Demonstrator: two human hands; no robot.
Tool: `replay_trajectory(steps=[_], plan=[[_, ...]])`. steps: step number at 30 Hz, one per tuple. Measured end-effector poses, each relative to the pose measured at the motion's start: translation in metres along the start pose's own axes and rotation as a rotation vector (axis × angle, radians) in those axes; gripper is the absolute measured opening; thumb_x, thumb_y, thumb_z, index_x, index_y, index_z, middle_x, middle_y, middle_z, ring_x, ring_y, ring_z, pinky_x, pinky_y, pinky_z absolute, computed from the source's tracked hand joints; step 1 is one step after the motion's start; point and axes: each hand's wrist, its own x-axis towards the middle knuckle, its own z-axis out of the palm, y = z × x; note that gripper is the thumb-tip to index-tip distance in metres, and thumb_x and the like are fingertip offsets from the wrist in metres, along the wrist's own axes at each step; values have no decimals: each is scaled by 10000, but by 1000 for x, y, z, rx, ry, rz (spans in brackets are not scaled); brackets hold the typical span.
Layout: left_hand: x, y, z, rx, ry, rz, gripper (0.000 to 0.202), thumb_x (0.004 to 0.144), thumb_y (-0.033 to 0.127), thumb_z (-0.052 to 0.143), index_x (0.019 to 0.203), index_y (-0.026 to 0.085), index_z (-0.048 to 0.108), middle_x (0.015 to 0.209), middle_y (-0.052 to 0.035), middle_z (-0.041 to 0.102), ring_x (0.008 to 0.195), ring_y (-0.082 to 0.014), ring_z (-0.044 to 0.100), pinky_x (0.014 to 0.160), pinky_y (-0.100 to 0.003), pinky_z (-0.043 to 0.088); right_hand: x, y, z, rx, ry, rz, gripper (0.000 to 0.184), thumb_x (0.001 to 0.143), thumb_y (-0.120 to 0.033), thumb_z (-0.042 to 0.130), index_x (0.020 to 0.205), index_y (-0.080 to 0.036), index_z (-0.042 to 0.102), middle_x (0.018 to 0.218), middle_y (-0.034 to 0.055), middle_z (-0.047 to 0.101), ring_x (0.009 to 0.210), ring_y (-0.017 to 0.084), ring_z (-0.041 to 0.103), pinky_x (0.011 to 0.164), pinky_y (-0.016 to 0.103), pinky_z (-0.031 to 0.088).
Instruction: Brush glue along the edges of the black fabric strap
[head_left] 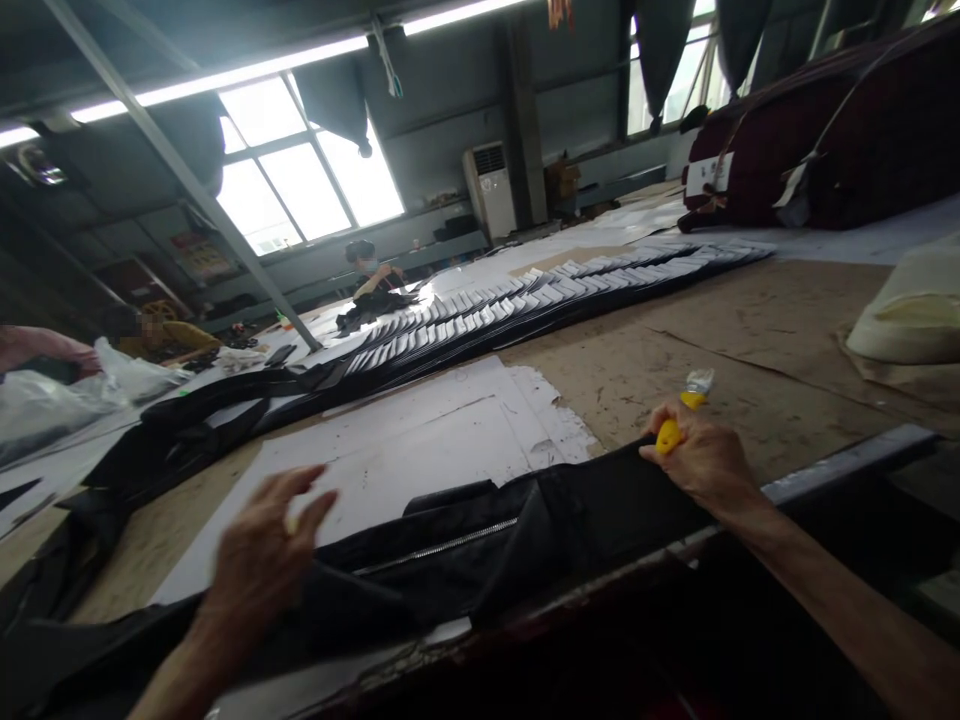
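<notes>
A long worktable (750, 330) of scuffed brown board fills the view, tilted, with a metal edge strip (847, 465) along the near side. A row of overlapped grey and black cut pieces (525, 300) runs down its middle toward the far end, well apart from the hands. A dark red bundle (825, 140) tied with cord sits at the far right corner, and a cream roll (911, 310) lies at the right edge. White paper sheets (420, 450) lie flat just beyond the near edge.

Black fabric (480, 545) with a silver zip (442, 545) is draped along the near edge, between the two hands, partly over the paper. The right hand (701, 460) rests on the fabric's right end, clenched around a yellow-handled cutter (675, 425) whose tip points away. The left hand (262, 560) hovers over the fabric's left part with fingers spread, grasping nothing; it is blurred.

Far left, another person's pink sleeve (37, 350) is beside a clear plastic bag (67, 395). A seated person (371, 275) works at the far end below bright windows (300, 180). A white standing cooler (491, 190) is against the grey wall.
</notes>
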Motion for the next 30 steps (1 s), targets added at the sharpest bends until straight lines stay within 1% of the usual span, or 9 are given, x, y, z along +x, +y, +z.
replay_trajectory(steps=[4,6,8,12,17,21,26,28,30], plan=[[10,84,65,-366,-345,283,399,833,280,536,1214,174,483,1182,-85,525,1063,-222,508,917,-370,451,-4,9,4,9,38,-60,147,566,-254,541,694,-199,496,632,-3,598,522,149,537,535,251,365],[13,118,88,-391,-424,361,455,809,236,576,1239,140,466,1178,-110,517,1066,-236,489,935,-390,436,-5,10,4,9,48,-91,142,574,-282,525,684,-200,489,615,3,597,510,152,539,533,256,372],[13,135,100,-388,-449,387,427,799,230,594,1205,129,505,1138,-117,529,1027,-254,489,916,-428,434,-6,11,4,6,52,-110,141,579,-292,517,682,-201,485,620,9,605,519,156,547,541,259,383],[2,130,104,-448,-389,374,297,813,198,558,1102,135,587,1048,-112,544,960,-255,486,867,-463,432,-6,9,4,-16,67,-159,118,595,-281,492,683,-203,480,652,25,627,528,162,559,529,261,382],[-18,111,100,-551,-277,351,248,827,119,470,1038,128,600,908,-97,560,833,-213,495,731,-389,463,-7,7,3,-23,97,-208,106,609,-286,487,675,-203,484,652,27,627,514,154,554,530,259,395],[-24,110,99,-572,-250,359,252,863,111,397,904,173,638,825,-69,545,750,-173,497,653,-322,456,-7,7,3,-66,91,-200,150,631,-325,540,715,-203,518,661,23,628,550,173,580,552,272,416],[-22,111,104,-580,-204,383,206,821,60,396,818,155,578,1283,-136,449,1151,-256,443,922,-435,420,-2,-2,-11,-135,220,-251,249,751,-384,517,868,-178,593,855,89,673,799,237,638,707,312,458],[-21,111,105,-610,-234,431,218,779,14,385,850,156,535,1228,-129,511,1134,-234,464,949,-433,402,0,-11,-22,-62,261,-235,270,782,-405,509,892,-179,606,910,90,671,810,220,643,705,293,463],[-21,111,106,-631,-263,438,236,738,-1,395,864,162,511,1123,-106,564,1039,-216,503,914,-420,419,2,-24,-33,147,212,-156,333,773,-481,543,915,-186,604,843,82,673,693,192,647,560,248,453]])
